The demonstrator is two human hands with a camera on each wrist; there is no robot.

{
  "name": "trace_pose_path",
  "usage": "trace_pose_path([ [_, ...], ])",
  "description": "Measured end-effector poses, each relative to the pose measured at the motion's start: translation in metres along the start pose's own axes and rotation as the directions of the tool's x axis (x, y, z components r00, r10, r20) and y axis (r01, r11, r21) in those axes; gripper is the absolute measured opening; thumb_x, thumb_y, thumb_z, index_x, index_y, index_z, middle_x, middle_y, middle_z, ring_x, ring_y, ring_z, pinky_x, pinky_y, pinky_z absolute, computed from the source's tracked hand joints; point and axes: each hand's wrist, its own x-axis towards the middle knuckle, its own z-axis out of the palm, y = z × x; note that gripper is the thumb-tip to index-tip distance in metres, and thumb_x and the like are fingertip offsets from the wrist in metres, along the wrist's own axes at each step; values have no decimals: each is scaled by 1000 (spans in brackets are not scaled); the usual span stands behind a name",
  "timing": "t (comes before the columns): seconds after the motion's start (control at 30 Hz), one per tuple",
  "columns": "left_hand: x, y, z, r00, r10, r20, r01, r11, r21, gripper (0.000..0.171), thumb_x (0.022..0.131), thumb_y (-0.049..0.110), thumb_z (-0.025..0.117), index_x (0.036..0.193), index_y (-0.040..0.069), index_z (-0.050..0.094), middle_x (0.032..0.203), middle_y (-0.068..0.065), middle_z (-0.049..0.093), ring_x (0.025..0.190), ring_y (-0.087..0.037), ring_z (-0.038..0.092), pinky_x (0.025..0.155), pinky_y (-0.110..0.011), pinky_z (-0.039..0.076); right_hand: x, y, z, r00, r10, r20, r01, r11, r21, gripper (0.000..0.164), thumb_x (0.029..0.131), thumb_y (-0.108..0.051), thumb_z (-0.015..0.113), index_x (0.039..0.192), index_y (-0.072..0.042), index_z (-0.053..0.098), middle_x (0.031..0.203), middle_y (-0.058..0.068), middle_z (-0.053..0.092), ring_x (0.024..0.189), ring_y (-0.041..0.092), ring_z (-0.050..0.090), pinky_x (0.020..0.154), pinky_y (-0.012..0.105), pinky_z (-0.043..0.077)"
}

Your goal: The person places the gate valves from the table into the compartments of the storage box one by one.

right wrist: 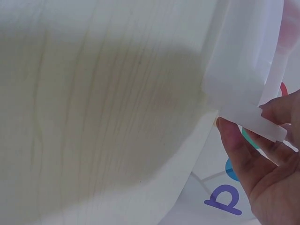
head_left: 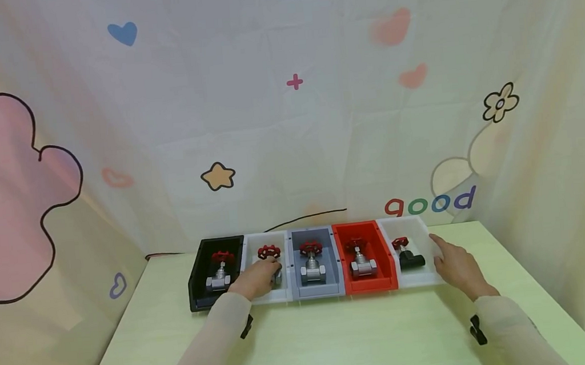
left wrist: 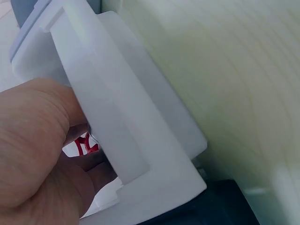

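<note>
My left hand [head_left: 259, 278] reaches into the white bin [head_left: 250, 249] second from the left. Its fingers grip the valve there, whose red handwheel [head_left: 269, 252] shows beyond them; most of the body is hidden. In the left wrist view, the bin's front wall [left wrist: 101, 93] covers the fingertips, and a bit of red handwheel [left wrist: 86, 144] appears between fingers and thumb. At the far right end, my right hand [head_left: 456, 264] pinches the side wall of another white bin [head_left: 420, 227]. That rim [right wrist: 255, 123] sits between thumb and fingers. Inside lies a valve with a black body [head_left: 411, 260] and red handle.
The bins stand in a joined row near the table's back edge. Metal valves with red handwheels lie in the black bin [head_left: 195, 287], the grey-blue bin [head_left: 319, 290] and the red bin [head_left: 372, 284]. A printed curtain [head_left: 267, 121] hangs behind the pale wooden table [head_left: 356, 338].
</note>
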Motion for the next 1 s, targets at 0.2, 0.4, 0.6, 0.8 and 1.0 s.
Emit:
trace_pose_path([
  [0.2, 1, -1, 1, 1000, -5, -4, 5, 1000, -8, 39, 87, 0, 69, 125, 6, 64, 126, -8, 60, 109, -24, 64, 101, -39, 50, 0, 0, 1, 1000, -10, -8, 10, 1000, -4, 56, 94, -10, 54, 146, 4, 37, 131, 38, 53, 99, 49, 62, 81, 61, 51],
  [0.4, 3, -1, 1, 1000, -16, -22, 16, 1000, -13, 38, 86, -1, 70, 123, 6, 65, 124, -7, 62, 107, -23, 64, 101, -40, 50, -1, 1, 1, 1000, -17, -15, 17, 1000, -1, 56, 94, -10, 54, 146, 4, 37, 131, 37, 53, 95, 45, 63, 80, 60, 51],
  [0.6, 0, -3, 0, 999, -18, -47, 19, 1000, 15, 44, 86, 1, 69, 129, 10, 63, 130, -7, 63, 113, -24, 64, 100, -41, 51, 1, 0, 2, 1000, -10, -1, 10, 1000, -5, 57, 95, -10, 54, 147, 4, 36, 131, 37, 53, 94, 44, 63, 79, 59, 52],
  [0.8, -6, -5, -12, 995, -47, -93, 47, 999, -2, 49, 87, 6, 70, 134, 12, 61, 138, -5, 60, 121, -24, 61, 100, -42, 51, 3, 0, 1, 1000, -14, -1, 14, 1000, -14, 57, 94, -10, 55, 147, 4, 36, 131, 37, 53, 87, 39, 62, 74, 55, 52],
  [1.0, -17, -3, -24, 981, -13, -192, 14, 1000, 4, 45, 94, 21, 64, 137, 10, 57, 135, -8, 61, 113, -26, 65, 92, -43, 55, 0, -1, -1, 1000, -14, 2, 14, 1000, -10, 57, 94, -10, 53, 146, 5, 36, 131, 38, 51, 93, 44, 63, 75, 57, 51],
])
